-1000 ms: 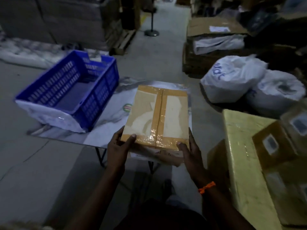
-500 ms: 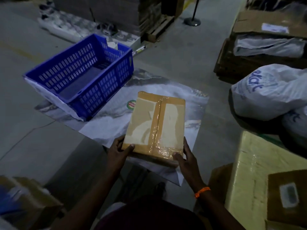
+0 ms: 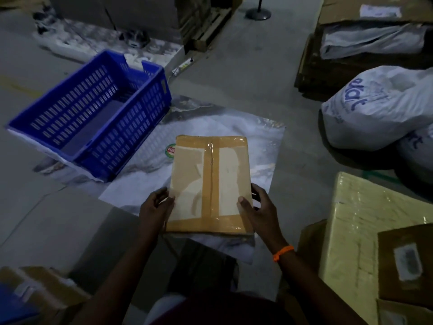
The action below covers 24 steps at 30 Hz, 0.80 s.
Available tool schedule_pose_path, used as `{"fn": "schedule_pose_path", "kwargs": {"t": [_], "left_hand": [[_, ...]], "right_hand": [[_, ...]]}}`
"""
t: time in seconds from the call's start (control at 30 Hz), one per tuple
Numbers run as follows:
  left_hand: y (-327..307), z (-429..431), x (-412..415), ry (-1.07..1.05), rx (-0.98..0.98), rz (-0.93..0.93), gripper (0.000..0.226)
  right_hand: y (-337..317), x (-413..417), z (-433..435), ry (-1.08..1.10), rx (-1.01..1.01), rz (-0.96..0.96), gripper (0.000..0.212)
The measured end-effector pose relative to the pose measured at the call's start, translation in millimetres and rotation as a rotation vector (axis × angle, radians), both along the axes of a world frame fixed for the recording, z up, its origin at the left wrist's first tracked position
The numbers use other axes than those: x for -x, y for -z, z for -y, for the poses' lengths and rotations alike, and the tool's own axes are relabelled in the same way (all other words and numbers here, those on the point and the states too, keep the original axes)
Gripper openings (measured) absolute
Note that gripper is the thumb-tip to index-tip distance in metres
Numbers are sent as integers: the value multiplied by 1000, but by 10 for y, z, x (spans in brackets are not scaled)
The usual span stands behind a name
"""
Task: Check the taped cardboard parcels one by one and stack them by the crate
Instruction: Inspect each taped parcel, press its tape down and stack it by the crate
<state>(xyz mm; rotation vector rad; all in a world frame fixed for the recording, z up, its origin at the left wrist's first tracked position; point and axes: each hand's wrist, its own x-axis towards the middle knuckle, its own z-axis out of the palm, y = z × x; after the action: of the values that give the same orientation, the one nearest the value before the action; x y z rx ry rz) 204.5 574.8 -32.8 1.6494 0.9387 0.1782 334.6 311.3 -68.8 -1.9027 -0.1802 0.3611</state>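
The left hand [image 3: 155, 207] grips the parcel's near-left edge, thumb laid on top and fingers tucked round the side. The right hand [image 3: 257, 207], with an orange wristband [image 3: 283, 252], does the same on the near-right edge. Between them the taped cardboard parcel [image 3: 210, 181] lies flat, face up, over the marble-print sheet [image 3: 262, 141]. Whether it rests on the sheet or hangs just above it, I cannot tell.

The parcel looks flat and stiff, and probably light to middling, since thumbs and fingertips alone seem to manage it. Glossy brown tape runs down the middle and round the borders, so the top is likely slippery. The surer hold is at the two long edges, with fingers underneath. Its corners look as if they could crush if it were dropped.

At ten o'clock from the parcel, near it and standing partly on the sheet, is the blue slotted crate [image 3: 131, 137]. Only its own grey floor shows inside. No stack beside it is visible.

At two o'clock, well apart, lie white sacks [image 3: 375, 109], their contents hidden. At four o'clock is a yellow film-wrapped box [image 3: 351, 231], with a labelled carton [image 3: 407, 261] against it. At eight o'clock are more cartons [image 3: 46, 292], too dark to read.
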Motion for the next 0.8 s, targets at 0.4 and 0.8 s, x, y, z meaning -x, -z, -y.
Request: {"fn": "schedule_pose_path", "kwargs": {"t": [0.4,0.8], "left_hand": [[-115,-367,-855,254,100,13,48],[-624,-658,-684,99,279,377,33]], "right_hand": [[-114,-756,-584,47,-38,-187,41],[-877,-634,-820,203,-382,-49,31]]}}
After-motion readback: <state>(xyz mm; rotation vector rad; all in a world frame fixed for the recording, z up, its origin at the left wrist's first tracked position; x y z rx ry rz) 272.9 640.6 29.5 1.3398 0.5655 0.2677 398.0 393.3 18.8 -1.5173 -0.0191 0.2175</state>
